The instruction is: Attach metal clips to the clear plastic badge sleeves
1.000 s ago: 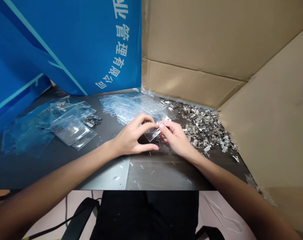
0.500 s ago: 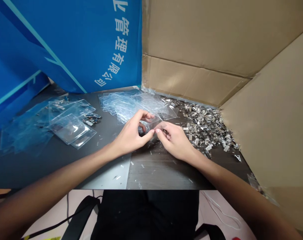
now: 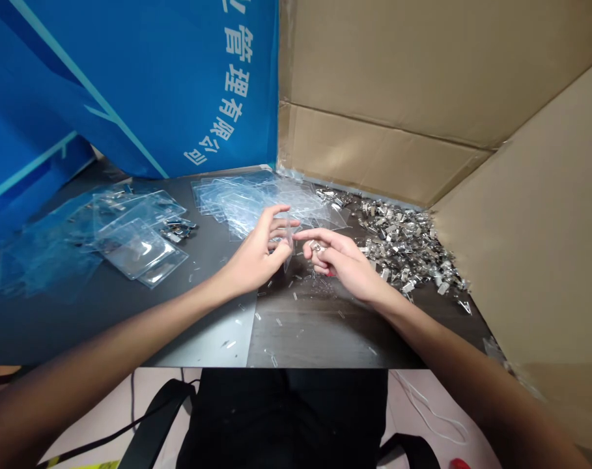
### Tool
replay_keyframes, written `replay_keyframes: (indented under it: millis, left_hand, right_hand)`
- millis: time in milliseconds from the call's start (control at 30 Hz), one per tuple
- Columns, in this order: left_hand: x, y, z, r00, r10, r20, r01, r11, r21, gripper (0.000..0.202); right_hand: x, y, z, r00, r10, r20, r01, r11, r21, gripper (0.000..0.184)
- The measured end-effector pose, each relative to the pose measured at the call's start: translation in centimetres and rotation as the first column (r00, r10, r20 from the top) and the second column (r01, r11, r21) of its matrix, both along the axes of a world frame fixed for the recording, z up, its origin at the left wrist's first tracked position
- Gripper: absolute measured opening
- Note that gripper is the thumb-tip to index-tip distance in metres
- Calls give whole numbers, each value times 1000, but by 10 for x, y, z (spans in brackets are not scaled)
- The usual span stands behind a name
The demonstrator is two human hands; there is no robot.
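Observation:
My left hand (image 3: 256, 260) pinches a clear plastic badge sleeve (image 3: 289, 246) between thumb and fingers, turned nearly edge-on to me. Just to its right, my right hand (image 3: 349, 266) has its index finger stretched out to the sleeve's edge. A small metal badge clip (image 3: 316, 246) is held in that hand's curled fingers, partly hidden. Beyond my hands lies a heap of clear sleeves (image 3: 247, 200). To the right spreads a large pile of metal clips (image 3: 406, 244).
On the left, clear sleeves (image 3: 139, 251) lie with metal clips (image 3: 178, 229) among them. Tiny clear plastic bits (image 3: 279, 322) are scattered over the dark table (image 3: 315, 339). A blue printed panel (image 3: 154, 78) and a cardboard wall (image 3: 374, 71) stand behind. Something red (image 3: 331, 274) shows under my right hand.
My hands have moved slightly apart. The sleeve has turned from a slanted face to nearly edge-on, and my right index finger has straightened toward it. A metal clip now shows in my right fingers.

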State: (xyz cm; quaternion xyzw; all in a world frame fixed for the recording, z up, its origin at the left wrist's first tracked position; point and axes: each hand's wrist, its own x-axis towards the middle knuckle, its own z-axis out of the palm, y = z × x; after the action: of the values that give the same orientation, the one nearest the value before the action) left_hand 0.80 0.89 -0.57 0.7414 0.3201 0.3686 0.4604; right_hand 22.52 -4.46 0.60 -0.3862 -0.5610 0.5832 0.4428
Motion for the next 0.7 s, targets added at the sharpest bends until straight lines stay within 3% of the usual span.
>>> replay_keyframes:
  millis: [233,500,700]
  left_hand:
    - [-1,-3,0,999,-31,-11,32,997,72,58]
    - [2,1,0,998,-10,62,12,1000,-25,44]
    - [4,0,-4,997,-18,75,21,999,-45,46]
  right_hand:
    - [0,-3,1,997,21,69,-26,998,60,42]
    - [2,-4,9,997,38,60,-39,999,19,39]
    - [2,-3,5,995,36,91,-41,997,61,27]
